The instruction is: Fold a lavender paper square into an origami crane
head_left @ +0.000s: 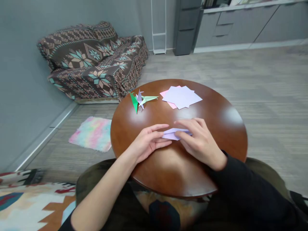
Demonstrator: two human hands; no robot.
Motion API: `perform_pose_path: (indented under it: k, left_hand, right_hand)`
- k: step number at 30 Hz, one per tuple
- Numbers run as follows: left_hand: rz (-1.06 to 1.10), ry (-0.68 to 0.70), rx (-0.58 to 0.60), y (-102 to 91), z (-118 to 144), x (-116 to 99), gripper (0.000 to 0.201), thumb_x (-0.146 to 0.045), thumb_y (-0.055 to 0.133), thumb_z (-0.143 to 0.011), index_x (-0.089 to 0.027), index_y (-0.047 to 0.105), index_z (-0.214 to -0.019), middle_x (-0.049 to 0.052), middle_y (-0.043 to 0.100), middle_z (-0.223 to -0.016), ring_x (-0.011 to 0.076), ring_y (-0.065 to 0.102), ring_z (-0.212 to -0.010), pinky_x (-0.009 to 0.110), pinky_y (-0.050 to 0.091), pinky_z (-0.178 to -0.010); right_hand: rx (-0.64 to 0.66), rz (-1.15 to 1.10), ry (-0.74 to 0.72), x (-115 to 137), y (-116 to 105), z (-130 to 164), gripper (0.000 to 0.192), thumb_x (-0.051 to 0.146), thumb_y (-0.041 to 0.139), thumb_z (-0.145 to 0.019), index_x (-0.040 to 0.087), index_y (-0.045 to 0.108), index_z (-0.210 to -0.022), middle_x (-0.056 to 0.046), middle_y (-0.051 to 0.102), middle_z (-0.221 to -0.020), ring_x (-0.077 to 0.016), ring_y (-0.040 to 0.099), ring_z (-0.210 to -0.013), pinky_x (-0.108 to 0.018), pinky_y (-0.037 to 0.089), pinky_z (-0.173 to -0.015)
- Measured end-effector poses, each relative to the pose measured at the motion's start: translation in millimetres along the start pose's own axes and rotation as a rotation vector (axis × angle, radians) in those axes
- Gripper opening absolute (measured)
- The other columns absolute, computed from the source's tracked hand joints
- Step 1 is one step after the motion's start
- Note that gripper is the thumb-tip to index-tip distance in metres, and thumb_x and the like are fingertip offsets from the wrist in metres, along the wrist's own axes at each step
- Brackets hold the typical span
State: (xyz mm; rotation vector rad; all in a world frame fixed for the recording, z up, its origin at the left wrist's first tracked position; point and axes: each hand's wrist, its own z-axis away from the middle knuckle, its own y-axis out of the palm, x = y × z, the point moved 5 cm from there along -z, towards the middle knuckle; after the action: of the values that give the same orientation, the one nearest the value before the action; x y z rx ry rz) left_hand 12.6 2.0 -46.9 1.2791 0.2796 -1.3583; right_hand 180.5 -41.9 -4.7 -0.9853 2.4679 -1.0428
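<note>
- A round wooden table (216,128) fills the middle of the view, seen from above by the person seated at it.
- A folded lilac paper (173,133) lies flat on the table, near its centre and close to the person.
- The left hand (148,142) rests on the table at the paper's left end, its thumb and fingers closed lightly on that end.
- The right hand (201,142) lies over the paper's right end, fingers pressing it down against the wood; a black sleeve (250,189) covers that arm.
- Farther back, a loose stack of sheets (181,97), lilac over pink, lies on the right part of the table.
- Left of the stack, well apart from the hands, stand small folded figures (141,100) in green, lilac and pale green.
- Beyond the table, a sofa (93,61) under a patterned throw sits against the grey wall.
- A pastel rug (92,133) lies on the floor left of the table.
</note>
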Motion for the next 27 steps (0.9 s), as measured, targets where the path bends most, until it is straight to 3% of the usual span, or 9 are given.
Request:
perform_pose_path:
  k: [4, 7, 10, 13, 15, 17, 20, 23, 27]
  left_hand:
    - [-0.213, 0.047, -0.055, -12.3, -6, 3, 0.038, -0.009, 0.079, -0.076, -0.014, 0.07, -0.113, 0.008, 0.078, -0.103, 0.016, 0.075, -0.094, 0.025, 0.058, -0.088]
    - [-0.487, 0.118, -0.016, -11.5, -8, 3, 0.027, -0.016, 0.075, -0.08, -0.016, 0.071, -0.107, 0.007, 0.078, -0.107, 0.0192, 0.073, -0.098, 0.031, 0.058, -0.091]
    - [-1.035, 0.335, -0.044, -4.3, 0, -9, 0.024, -0.018, 0.067, -0.087, -0.019, 0.073, -0.109, 0.008, 0.075, -0.115, 0.0232, 0.071, -0.104, 0.04, 0.055, -0.098]
    - [-1.467, 0.675, -0.225, 4.7, 23, -24, 0.027, -0.021, 0.061, -0.093, -0.016, 0.07, -0.118, 0.014, 0.066, -0.13, 0.0274, 0.063, -0.116, 0.047, 0.048, -0.107]
    - [-1.573, 0.777, -0.151, 11.3, 37, -19, 0.026, -0.021, 0.055, -0.098, -0.016, 0.069, -0.12, 0.013, 0.067, -0.124, 0.0258, 0.061, -0.115, 0.043, 0.051, -0.102]
    - [-1.671, 0.78, -0.007, 15.3, 45, -6, 0.031, -0.023, 0.053, -0.1, -0.015, 0.065, -0.127, 0.014, 0.065, -0.13, 0.0266, 0.059, -0.117, 0.044, 0.052, -0.099]
    - [-1.836, 0.752, 0.101, 16.0, 49, 10, 0.044, -0.031, 0.058, -0.099, -0.013, 0.057, -0.139, 0.016, 0.062, -0.14, 0.0331, 0.054, -0.123, 0.051, 0.05, -0.098]
    - [-1.859, 0.717, 0.099, 14.7, 43, 13, 0.037, -0.03, 0.053, -0.102, -0.014, 0.06, -0.135, 0.014, 0.066, -0.133, 0.0311, 0.055, -0.118, 0.049, 0.049, -0.094]
    - [-1.77, 0.673, 0.068, 14.8, 26, 4, 0.022, -0.028, 0.051, -0.104, -0.015, 0.067, -0.108, 0.009, 0.07, -0.109, 0.0249, 0.058, -0.102, 0.042, 0.049, -0.091]
  right_hand:
    - [0.159, -0.124, -0.05, 5, 12, 7, 0.026, 0.007, 0.054, -0.098, 0.008, 0.063, -0.123, -0.017, 0.075, -0.118, -0.0258, 0.069, -0.105, -0.044, 0.05, -0.098]
    - [0.247, -0.121, -0.08, 5, 20, 14, 0.023, 0.01, 0.05, -0.102, 0.009, 0.067, -0.117, -0.015, 0.077, -0.118, -0.0261, 0.071, -0.105, -0.046, 0.05, -0.104]
    - [0.311, -0.097, -0.129, 2, 25, 22, 0.026, 0.011, 0.046, -0.105, 0.01, 0.07, -0.112, -0.015, 0.077, -0.121, -0.0265, 0.072, -0.109, -0.047, 0.05, -0.107]
    - [0.337, -0.091, -0.134, -1, 26, 29, 0.027, 0.011, 0.045, -0.105, 0.009, 0.071, -0.114, -0.016, 0.076, -0.125, -0.0272, 0.071, -0.114, -0.047, 0.049, -0.109]
    - [0.349, -0.088, -0.127, -1, 25, 31, 0.027, 0.012, 0.046, -0.105, 0.009, 0.071, -0.114, -0.016, 0.075, -0.127, -0.0274, 0.069, -0.116, -0.047, 0.049, -0.109]
    - [0.347, -0.083, -0.125, 2, 24, 31, 0.026, 0.012, 0.048, -0.105, 0.008, 0.072, -0.112, -0.016, 0.075, -0.126, -0.0275, 0.069, -0.115, -0.047, 0.047, -0.109]
    - [0.326, -0.08, -0.108, 7, 22, 27, 0.023, 0.014, 0.052, -0.104, 0.01, 0.073, -0.099, -0.015, 0.077, -0.113, -0.0275, 0.068, -0.107, -0.045, 0.049, -0.1]
    - [0.354, -0.057, -0.093, 11, 23, 21, 0.026, 0.016, 0.053, -0.103, 0.012, 0.071, -0.085, -0.012, 0.073, -0.093, -0.0249, 0.065, -0.087, -0.042, 0.048, -0.081]
    - [0.426, -0.098, -0.014, 5, 27, 14, 0.028, 0.017, 0.048, -0.104, 0.014, 0.068, -0.084, -0.008, 0.065, -0.081, -0.0225, 0.057, -0.074, -0.039, 0.041, -0.069]
